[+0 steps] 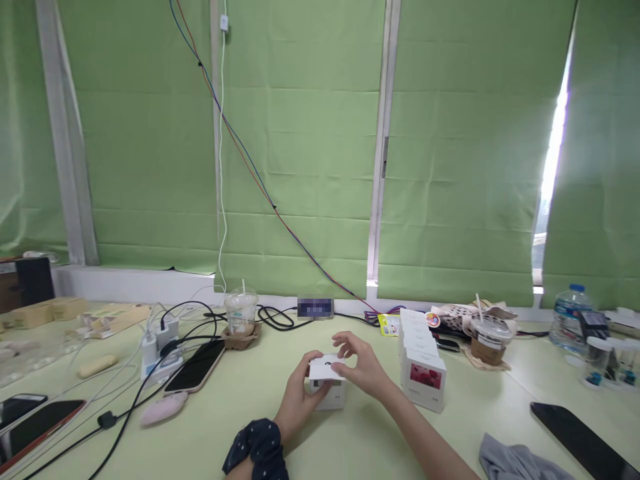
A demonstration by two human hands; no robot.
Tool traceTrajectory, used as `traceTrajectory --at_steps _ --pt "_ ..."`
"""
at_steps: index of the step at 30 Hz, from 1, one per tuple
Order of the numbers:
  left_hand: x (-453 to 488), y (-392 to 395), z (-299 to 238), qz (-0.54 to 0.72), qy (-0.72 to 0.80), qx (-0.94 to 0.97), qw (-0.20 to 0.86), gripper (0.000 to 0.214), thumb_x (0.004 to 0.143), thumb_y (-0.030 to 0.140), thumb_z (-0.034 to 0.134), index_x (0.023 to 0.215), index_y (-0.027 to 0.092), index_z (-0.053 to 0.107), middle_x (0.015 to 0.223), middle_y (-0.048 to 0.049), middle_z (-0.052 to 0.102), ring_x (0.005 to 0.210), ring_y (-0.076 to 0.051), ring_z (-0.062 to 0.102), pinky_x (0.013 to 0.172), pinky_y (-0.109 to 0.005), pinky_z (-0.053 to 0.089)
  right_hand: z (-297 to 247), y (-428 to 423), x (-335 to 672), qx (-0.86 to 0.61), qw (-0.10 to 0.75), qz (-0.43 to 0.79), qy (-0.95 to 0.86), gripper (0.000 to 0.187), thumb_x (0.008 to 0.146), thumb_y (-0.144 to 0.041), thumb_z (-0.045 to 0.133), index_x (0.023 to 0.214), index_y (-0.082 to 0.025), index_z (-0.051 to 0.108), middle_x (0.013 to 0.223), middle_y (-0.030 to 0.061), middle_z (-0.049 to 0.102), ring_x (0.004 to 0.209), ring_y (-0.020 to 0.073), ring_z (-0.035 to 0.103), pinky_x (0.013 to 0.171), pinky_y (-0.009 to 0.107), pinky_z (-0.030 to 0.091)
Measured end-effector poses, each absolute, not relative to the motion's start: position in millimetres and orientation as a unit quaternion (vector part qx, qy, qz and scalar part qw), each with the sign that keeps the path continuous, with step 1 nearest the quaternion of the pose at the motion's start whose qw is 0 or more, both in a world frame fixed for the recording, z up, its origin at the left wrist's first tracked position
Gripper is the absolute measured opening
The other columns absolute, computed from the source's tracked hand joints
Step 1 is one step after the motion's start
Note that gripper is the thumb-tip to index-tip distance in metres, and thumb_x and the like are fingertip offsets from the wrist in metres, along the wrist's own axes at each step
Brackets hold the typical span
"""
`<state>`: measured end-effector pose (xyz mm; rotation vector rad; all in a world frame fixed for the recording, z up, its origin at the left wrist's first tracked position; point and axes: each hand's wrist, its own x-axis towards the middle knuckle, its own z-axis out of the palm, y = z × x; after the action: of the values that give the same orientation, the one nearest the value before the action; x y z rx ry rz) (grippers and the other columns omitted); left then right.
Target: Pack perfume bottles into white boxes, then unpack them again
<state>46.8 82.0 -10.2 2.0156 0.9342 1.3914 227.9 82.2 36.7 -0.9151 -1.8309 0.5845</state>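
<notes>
The left hand (299, 392), nearer, clasped a white box (337, 399) by its left side; the right hand (362, 364) touched the top flap (320, 368) at its right edge, whether pinching was unclear. The box, long axis indistinct, lay between them, well in from the desk's (240, 393) far edge.

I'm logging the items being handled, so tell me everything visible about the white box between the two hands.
The white box is small, looks like card, and stands on the table. Its flat top bears a small dark mark; small print shows low on the front. The left hand grips its left side, thumb across the front; the right hand's fingers are at the top. Whether it is open is unclear.
</notes>
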Motion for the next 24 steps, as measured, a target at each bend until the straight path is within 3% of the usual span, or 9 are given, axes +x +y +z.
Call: traceTrajectory --at_steps 4,8,10,14,19,24 --pt "47 81 -8 0.515 0.342 0.742 0.258 0.032 0.081 0.033 0.065 0.109 0.024 0.054 0.103 -0.003 0.068 0.095 -0.022 0.064 0.083 -0.032 0.05 38 82 235 -0.344 0.467 0.294 -0.76 0.023 0.084 -0.033 0.06 0.103 -0.021 0.058 0.096 0.0062 0.069 0.091 0.0215 0.063 0.077 0.035 0.047" --pt "47 81 -8 0.513 0.349 0.741 0.256 0.036 0.08 0.035 0.066 0.112 0.023 0.053 0.105 -0.0051 0.068 0.096 -0.023 0.064 0.084 -0.034 0.05 43 81 246 -0.302 0.432 0.329 -0.783 0.039 0.068 -0.037 0.079 0.101 -0.025 0.063 0.103 0.0036 0.069 0.098 0.0231 0.061 0.082 0.035 0.046" --pt "47 81 -8 0.51 0.352 0.742 0.255 0.037 0.08 0.035 0.066 0.112 0.023 0.053 0.106 -0.0054 0.067 0.097 -0.024 0.063 0.085 -0.035 0.049 44 82 248 -0.294 0.431 0.336 -0.784 0.037 0.066 -0.035 0.081 0.097 -0.025 0.066 0.101 0.003 0.068 0.098 0.0232 0.061 0.082 0.034 0.045" --pt "47 82 -8 0.507 0.359 0.741 0.254 0.036 0.081 0.034 0.066 0.112 0.023 0.054 0.107 -0.0058 0.067 0.097 -0.024 0.062 0.085 -0.035 0.048 40 86 243 -0.303 0.476 0.336 -0.754 0.019 0.081 -0.038 0.067 0.088 -0.022 0.067 0.092 0.0041 0.068 0.089 0.0209 0.062 0.076 0.033 0.046" --pt "48 82 -8 0.498 0.368 0.743 0.254 0.029 0.081 0.035 0.065 0.105 0.022 0.055 0.095 -0.0036 0.069 0.086 -0.021 0.062 0.077 -0.033 0.049 32 95 230 -0.322 0.549 0.321 -0.701 0.029 0.085 -0.046 0.058 0.075 -0.019 0.063 0.074 0.0022 0.063 0.071 0.0175 0.058 0.067 0.031 0.044" --pt "48 82 -8 0.491 0.376 0.744 0.254 0.03 0.081 0.034 0.066 0.106 0.022 0.054 0.097 -0.004 0.069 0.088 -0.022 0.062 0.079 -0.034 0.049 32 96 230 -0.315 0.576 0.331 -0.678 0.029 0.081 -0.048 0.062 0.077 -0.019 0.065 0.075 0.0023 0.065 0.071 0.0175 0.059 0.068 0.03 0.046"
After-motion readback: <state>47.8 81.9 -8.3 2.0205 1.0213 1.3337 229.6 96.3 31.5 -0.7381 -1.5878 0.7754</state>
